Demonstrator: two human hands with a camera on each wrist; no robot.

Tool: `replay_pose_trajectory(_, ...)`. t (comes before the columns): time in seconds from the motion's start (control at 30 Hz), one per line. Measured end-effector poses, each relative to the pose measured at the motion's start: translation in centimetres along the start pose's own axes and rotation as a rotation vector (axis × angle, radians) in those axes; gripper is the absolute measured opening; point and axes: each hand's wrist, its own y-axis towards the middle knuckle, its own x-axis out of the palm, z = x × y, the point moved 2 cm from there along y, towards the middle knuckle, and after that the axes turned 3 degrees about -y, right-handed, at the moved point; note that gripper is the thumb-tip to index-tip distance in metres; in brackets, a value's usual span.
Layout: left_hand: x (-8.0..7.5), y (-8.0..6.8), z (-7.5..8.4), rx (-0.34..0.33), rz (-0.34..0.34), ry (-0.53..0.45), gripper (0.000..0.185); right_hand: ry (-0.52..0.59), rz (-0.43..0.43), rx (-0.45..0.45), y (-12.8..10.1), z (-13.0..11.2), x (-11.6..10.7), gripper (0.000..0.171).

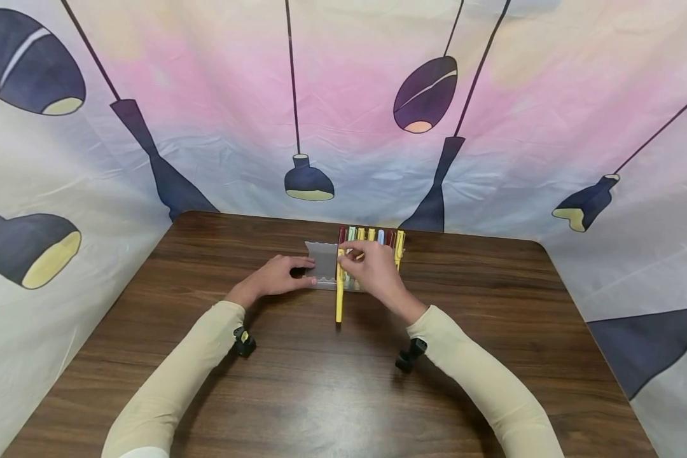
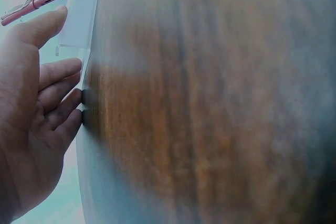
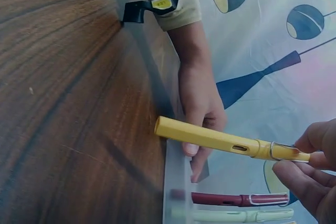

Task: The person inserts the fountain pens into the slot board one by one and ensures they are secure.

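Observation:
A yellow pen [image 1: 340,299] with a metal clip hangs from my right hand [image 1: 376,270], which pinches it by the cap end; in the right wrist view the pen [image 3: 210,137] is held over the rack's edge. The clear plastic pen rack [image 1: 324,262] lies on the table, and my left hand [image 1: 277,275] rests at its left end, thumb and fingers extended against it. Several pens lie side by side in the rack's right part, among them a dark red pen [image 3: 239,199] and a pale green pen [image 3: 241,216]. My right hand partly hides the row in the head view.
The brown wooden table [image 1: 320,394] has its back edge just behind the rack. Beyond it hangs a cloth backdrop [image 1: 355,95] printed with lamps. A small black camera [image 1: 243,342] is strapped to the left wrist, another camera [image 1: 410,355] to the right.

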Motion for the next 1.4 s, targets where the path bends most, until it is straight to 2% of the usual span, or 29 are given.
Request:
replay_pose_trajectory(0.2, -0.1, 0.0, 0.1, -0.005, -0.002, 0.007, 0.059, -0.005, 0.036, -0.031, 0.8, -0.2, -0.4, 0.022)
replay_pose_trajectory(0.77, -0.1, 0.1, 0.0, -0.012, -0.013, -0.001, 0.061, 0.036, 0.12, -0.047, 2.9, 0.5, -0.2, 0.027)
replay_pose_trajectory(0.97, -0.1, 0.0, -0.1, -0.017, -0.013, -0.007, 0.062, 0.018, 0.165, -0.059, 3.6, 0.8, 0.2, 0.027)
replay_pose_trajectory(1.4, 0.0, 0.1, -0.2, -0.011, -0.01, -0.007, 0.063, 0.018, 0.174, -0.076, 4.5, 1.3, 1.6, 0.027)
